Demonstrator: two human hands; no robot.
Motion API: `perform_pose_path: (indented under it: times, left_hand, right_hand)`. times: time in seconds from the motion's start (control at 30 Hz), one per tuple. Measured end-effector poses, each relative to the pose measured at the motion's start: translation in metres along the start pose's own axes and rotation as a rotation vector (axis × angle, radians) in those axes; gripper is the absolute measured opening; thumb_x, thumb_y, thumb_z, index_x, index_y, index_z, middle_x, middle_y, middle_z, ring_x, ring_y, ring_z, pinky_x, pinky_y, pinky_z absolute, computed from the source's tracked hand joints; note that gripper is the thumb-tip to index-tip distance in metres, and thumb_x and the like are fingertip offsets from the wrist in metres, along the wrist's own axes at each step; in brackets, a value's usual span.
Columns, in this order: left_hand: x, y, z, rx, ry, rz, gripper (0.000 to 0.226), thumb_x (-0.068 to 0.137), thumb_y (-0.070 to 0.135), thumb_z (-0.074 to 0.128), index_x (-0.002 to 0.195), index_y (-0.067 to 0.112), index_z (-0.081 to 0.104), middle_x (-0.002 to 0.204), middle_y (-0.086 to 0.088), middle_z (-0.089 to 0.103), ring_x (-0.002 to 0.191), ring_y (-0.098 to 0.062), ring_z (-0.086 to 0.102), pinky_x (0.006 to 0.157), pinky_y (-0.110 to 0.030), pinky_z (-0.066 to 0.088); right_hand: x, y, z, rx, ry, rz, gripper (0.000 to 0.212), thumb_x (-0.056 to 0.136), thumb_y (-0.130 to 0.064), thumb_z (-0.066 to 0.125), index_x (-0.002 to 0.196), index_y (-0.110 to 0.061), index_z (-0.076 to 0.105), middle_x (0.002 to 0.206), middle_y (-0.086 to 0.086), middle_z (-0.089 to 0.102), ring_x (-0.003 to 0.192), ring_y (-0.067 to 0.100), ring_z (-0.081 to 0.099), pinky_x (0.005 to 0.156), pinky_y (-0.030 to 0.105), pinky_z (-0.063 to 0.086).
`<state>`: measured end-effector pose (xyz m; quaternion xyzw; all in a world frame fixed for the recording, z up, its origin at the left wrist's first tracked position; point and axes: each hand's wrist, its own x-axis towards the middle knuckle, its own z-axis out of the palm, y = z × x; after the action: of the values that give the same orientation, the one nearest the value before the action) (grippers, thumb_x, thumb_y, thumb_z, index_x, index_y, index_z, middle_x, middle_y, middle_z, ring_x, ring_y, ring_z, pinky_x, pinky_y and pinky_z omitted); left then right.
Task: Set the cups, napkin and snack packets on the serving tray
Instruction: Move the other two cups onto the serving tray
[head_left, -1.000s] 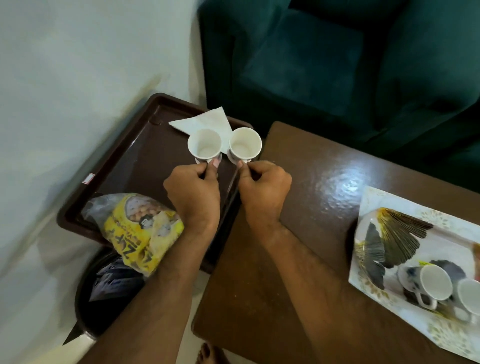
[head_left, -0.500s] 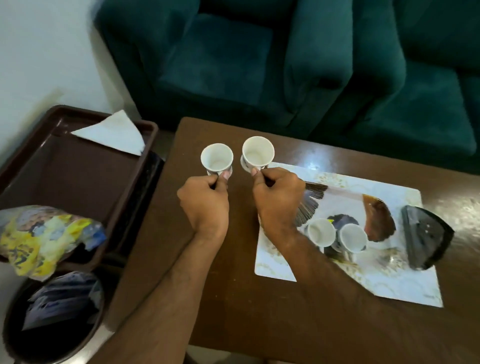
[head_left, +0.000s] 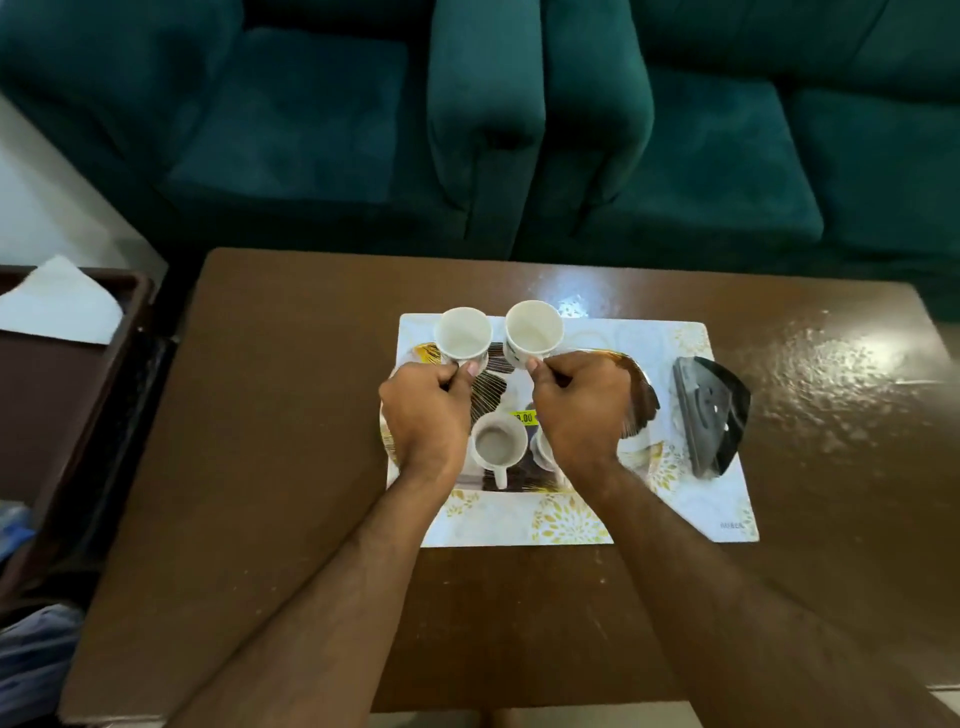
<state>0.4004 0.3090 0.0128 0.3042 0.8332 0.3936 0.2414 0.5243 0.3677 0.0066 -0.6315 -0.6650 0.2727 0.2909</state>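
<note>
**Two cups held over the serving tray, napkin and packets not yet moved**

Above the far edge of the serving tray, both hands carry one white cup each. The left hand has its fingers curled round the handle of the left cup, and the right hand pinches the handle of the right cup in the same way. These two cups stand upright and very near each other, mouths open to the camera. I cannot tell whether their bottoms already touch the tray or hang just over it.

On the tray, nearer to the person, a third cup stands between the two wrists with its handle turned toward the person. A fourth cup just beside it is mostly hidden behind the right wrist. So, in my judgement, two cups are set and two more are about to be put down.

What is left is the napkin and the snack packets. The white napkin lies well left of the tray, off the table, in a dark brown bin. I see no packet clearly in this view.

All the cups look small, white and empty inside; the right one shows a dark mark on its side. The tray is pale with gold flowers and a dark leaf pattern, and a dark flat object rests at its right side.
</note>
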Motion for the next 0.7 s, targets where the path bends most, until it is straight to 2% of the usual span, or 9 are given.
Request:
perform_pose_path:
  times: [0.07,0.17,0.33,0.4,0.47,0.53,0.57,0.63,0.7]
  left_hand:
    - [0.001,0.0,0.009,0.007,-0.032,0.005,0.037,0.094,0.036,0.073,0.077,0.005,0.081,0.071,-0.016,0.076,0.071,-0.034,0.072,0.073,-0.043,0.057]
    - [0.003,-0.003,0.019,0.016,-0.073,0.007,0.035,0.094,0.035,0.074,0.077,0.005,0.081,0.069,-0.014,0.076,0.068,-0.032,0.072,0.072,-0.044,0.058]
    - [0.013,-0.011,0.027,0.072,-0.16,0.031,0.032,0.092,0.029,0.077,0.076,0.002,0.08,0.072,-0.019,0.076,0.073,-0.039,0.072,0.073,-0.047,0.058]
    - [0.021,-0.014,0.028,0.107,-0.201,0.045,0.03,0.092,0.028,0.077,0.077,0.002,0.081,0.075,-0.021,0.076,0.076,-0.039,0.073,0.075,-0.046,0.058]
    - [0.028,-0.018,0.028,0.153,-0.227,0.057,0.029,0.091,0.027,0.078,0.077,0.001,0.08,0.077,-0.023,0.076,0.07,-0.035,0.069,0.074,-0.047,0.058]
    - [0.033,-0.021,0.027,0.202,-0.25,0.077,0.031,0.091,0.025,0.078,0.075,-0.001,0.078,0.078,-0.025,0.075,0.064,-0.029,0.061,0.072,-0.047,0.057]
    - [0.034,-0.022,0.027,0.216,-0.262,0.089,0.031,0.092,0.024,0.077,0.075,-0.001,0.078,0.077,-0.025,0.074,0.065,-0.033,0.061,0.072,-0.047,0.056]
    - [0.036,-0.025,0.027,0.227,-0.289,0.109,0.029,0.092,0.021,0.077,0.075,-0.004,0.077,0.077,-0.027,0.074,0.07,-0.04,0.065,0.074,-0.048,0.055]
    - [0.039,-0.026,0.026,0.249,-0.308,0.127,0.029,0.092,0.019,0.077,0.076,-0.005,0.077,0.075,-0.028,0.072,0.063,-0.035,0.057,0.071,-0.047,0.053]
  right_hand:
    - [0.006,0.012,-0.006,-0.036,-0.036,0.002,0.031,0.09,-0.025,0.076,0.068,-0.004,0.076,0.059,0.01,0.07,0.056,0.029,0.06,0.059,0.039,0.047]
    - [0.013,0.03,-0.013,-0.072,-0.084,-0.012,0.034,0.089,-0.025,0.077,0.063,-0.005,0.073,0.051,0.005,0.06,0.045,0.015,0.043,0.049,0.027,0.03]
    - [0.023,0.051,-0.018,-0.146,-0.167,-0.025,0.039,0.089,-0.027,0.077,0.06,-0.002,0.068,0.055,0.019,0.06,0.052,0.024,0.039,0.045,0.021,0.02]
    - [0.027,0.057,-0.018,-0.147,-0.184,-0.033,0.037,0.089,-0.026,0.077,0.063,0.0,0.07,0.057,0.021,0.062,0.054,0.03,0.042,0.045,0.019,0.019]
    - [0.03,0.064,-0.019,-0.145,-0.207,-0.041,0.038,0.089,-0.025,0.078,0.061,-0.001,0.069,0.055,0.018,0.061,0.054,0.024,0.04,0.045,0.017,0.019]
    - [0.033,0.069,-0.019,-0.136,-0.236,-0.039,0.039,0.088,-0.024,0.078,0.06,0.0,0.068,0.053,0.016,0.06,0.053,0.02,0.038,0.047,0.023,0.023]
    - [0.034,0.072,-0.019,-0.131,-0.254,-0.039,0.038,0.088,-0.024,0.078,0.06,0.0,0.068,0.053,0.017,0.06,0.054,0.02,0.038,0.049,0.028,0.026]
    - [0.036,0.077,-0.019,-0.121,-0.284,-0.043,0.036,0.088,-0.022,0.079,0.063,0.002,0.069,0.055,0.019,0.062,0.055,0.023,0.04,0.053,0.033,0.031]
    - [0.038,0.082,-0.019,-0.13,-0.308,-0.054,0.035,0.087,-0.022,0.079,0.065,0.003,0.07,0.059,0.022,0.064,0.056,0.029,0.042,0.055,0.037,0.037]
